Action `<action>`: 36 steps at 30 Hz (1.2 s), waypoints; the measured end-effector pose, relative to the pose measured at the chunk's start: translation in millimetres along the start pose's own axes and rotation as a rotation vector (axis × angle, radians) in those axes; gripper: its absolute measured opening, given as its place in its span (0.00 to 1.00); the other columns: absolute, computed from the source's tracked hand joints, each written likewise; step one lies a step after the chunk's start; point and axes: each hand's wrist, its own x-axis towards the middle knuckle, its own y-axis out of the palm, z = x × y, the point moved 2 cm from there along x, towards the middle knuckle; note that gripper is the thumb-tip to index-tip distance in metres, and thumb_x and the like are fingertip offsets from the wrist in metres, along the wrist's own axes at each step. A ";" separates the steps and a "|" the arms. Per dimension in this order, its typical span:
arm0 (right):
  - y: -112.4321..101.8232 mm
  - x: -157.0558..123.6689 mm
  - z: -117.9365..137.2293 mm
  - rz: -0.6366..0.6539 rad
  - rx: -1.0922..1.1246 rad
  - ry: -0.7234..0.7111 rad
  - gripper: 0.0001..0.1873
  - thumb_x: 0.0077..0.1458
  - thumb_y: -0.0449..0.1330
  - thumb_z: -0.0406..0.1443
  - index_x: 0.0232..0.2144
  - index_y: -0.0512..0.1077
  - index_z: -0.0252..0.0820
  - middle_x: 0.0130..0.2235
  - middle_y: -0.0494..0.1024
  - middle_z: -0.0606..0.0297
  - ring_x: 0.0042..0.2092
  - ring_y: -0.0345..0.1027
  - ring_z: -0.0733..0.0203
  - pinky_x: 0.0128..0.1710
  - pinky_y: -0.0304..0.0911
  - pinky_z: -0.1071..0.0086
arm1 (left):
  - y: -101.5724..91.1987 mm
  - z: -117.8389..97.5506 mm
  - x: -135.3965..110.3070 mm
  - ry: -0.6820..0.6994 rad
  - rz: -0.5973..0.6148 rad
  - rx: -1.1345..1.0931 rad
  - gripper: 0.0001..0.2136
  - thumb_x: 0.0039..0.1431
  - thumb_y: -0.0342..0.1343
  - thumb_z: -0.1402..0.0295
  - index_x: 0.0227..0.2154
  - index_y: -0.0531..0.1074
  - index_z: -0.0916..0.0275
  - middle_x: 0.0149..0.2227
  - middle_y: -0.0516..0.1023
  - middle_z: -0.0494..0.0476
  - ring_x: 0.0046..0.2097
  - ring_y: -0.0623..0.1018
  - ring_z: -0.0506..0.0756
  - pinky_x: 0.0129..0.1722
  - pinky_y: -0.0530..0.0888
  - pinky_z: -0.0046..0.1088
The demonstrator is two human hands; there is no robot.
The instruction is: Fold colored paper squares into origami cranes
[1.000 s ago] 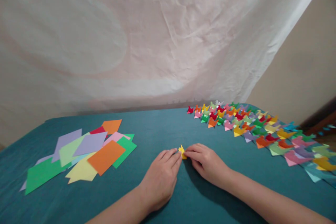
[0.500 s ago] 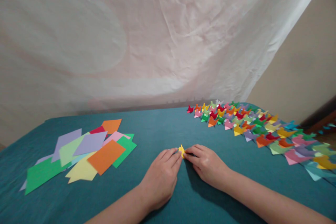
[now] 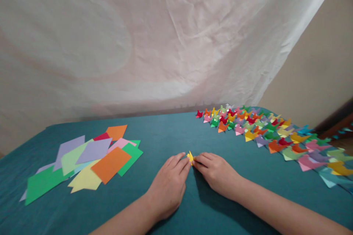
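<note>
A small yellow folded paper piece (image 3: 190, 156) with a pointed tip stands between my two hands, near the middle of the table. My left hand (image 3: 171, 185) has its fingers pressed together against the piece's left side. From the right, my right hand (image 3: 213, 169) pinches its lower right edge between thumb and fingers. Both hands are closed on it and rest low over the cloth. The lower part of the paper is partly hidden by my fingertips.
Loose coloured paper sheets, an orange sheet (image 3: 111, 165) on top, overlap on the left of the teal tablecloth (image 3: 160, 132). Rows of folded paper birds, including an orange bird (image 3: 223, 127), line the right side. A pale hanging cloth (image 3: 154, 44) closes off the back.
Both hands stay on the yellow paper, with only a slight shift of the fingers. The whole view has moved very slightly.
</note>
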 end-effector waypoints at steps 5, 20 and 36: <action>-0.1 0.9 1.6 0.028 -0.068 -0.011 0.12 0.59 0.52 0.29 0.42 0.72 0.36 0.39 0.74 0.54 0.40 0.66 0.54 0.40 0.65 0.62 | 0.3 0.1 0.0 0.001 -0.008 0.002 0.22 0.56 0.46 0.76 0.55 0.62 0.66 0.57 0.65 0.62 0.61 0.59 0.61 0.59 0.59 0.42; -8.1 5.3 11.0 0.139 -0.210 -0.067 0.10 0.57 0.53 0.28 0.41 0.72 0.31 0.40 0.72 0.53 0.41 0.64 0.53 0.39 0.64 0.61 | -0.6 -3.0 0.5 -0.011 -0.002 0.105 0.20 0.63 0.44 0.65 0.56 0.61 0.65 0.57 0.65 0.61 0.62 0.58 0.60 0.60 0.57 0.40; -8.6 1.8 3.7 0.091 -0.075 -0.021 0.11 0.58 0.53 0.29 0.43 0.71 0.35 0.42 0.75 0.55 0.45 0.66 0.55 0.44 0.64 0.62 | 3.4 -2.5 1.1 -0.080 -0.013 0.136 0.19 0.63 0.45 0.63 0.55 0.62 0.62 0.56 0.65 0.61 0.62 0.57 0.62 0.59 0.58 0.42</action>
